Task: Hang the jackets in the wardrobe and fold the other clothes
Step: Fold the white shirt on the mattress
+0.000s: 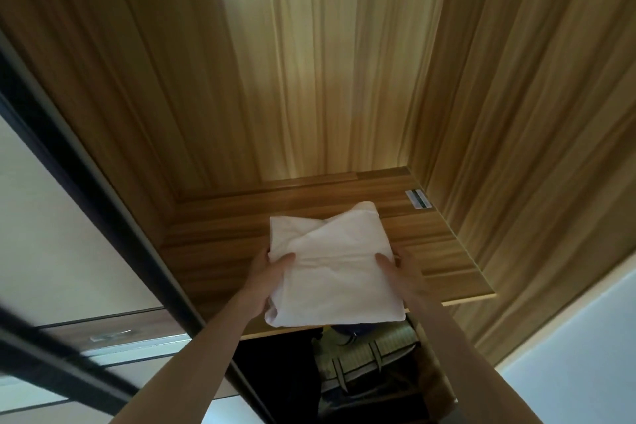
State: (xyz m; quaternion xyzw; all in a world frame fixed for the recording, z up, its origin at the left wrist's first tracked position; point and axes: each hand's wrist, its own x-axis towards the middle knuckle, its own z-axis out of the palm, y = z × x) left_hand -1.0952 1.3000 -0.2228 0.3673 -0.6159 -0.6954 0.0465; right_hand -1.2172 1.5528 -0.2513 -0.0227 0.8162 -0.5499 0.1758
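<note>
Wood-grain wardrobe panelling fills pretty much the whole view, warm brown with a lit strip running up the back wall, and the camera is tilted way up into the top compartment. So, starting at the hands: the left hand (266, 280) grips the left edge of a folded white cotton garment (332, 268), thumb on top and the rest of the fingers tucked underneath where I can't see them. The right hand (401, 277) does the mirror job on the right edge, thumb lying on the cloth, fingers hidden under it. Both forearms reach up from the bottom of the frame, about equally close, so neither hand is really leading. The bundle is a squarish pad, a bit longer front to back, and most of it already sits over the striped brown wooden shelf (444, 244), with only the near edge hanging out past the shelf's front lip toward the person. So the free shelf space lies straight ahead of the hands and a little to the right, toward the back corner where a small white sticker label (417, 200) is stuck. My guess is a forward slide and a let-go is all that's left here. Below the shelf you can make out some dark hanging clothes (361, 365), too murky to identify. A black sliding-door frame (103, 203) cuts across the left side.
</note>
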